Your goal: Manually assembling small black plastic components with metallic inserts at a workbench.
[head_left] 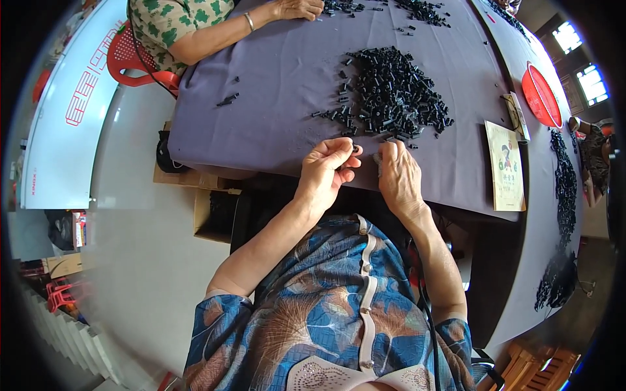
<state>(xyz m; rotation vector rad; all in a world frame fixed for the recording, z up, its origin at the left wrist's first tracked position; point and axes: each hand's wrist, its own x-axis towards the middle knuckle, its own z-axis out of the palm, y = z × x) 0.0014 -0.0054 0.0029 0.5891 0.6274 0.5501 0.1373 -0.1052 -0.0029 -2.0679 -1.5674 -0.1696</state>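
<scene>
A large heap of small black tubular parts lies on the table in front of me. My left hand is at the table's near edge, its thumb and forefinger pinching one small black tubular part. Beside it on the right, my right hand points its closed fingers down at the near edge of the heap. What those fingertips hold, if anything, is hidden. A few loose black parts lie around both hands.
The purple-grey cloth covers the table. At right lie a booklet, a red basket and a strip of black parts. Another person's hand works at far left, near a red chair. An open cardboard box stands below.
</scene>
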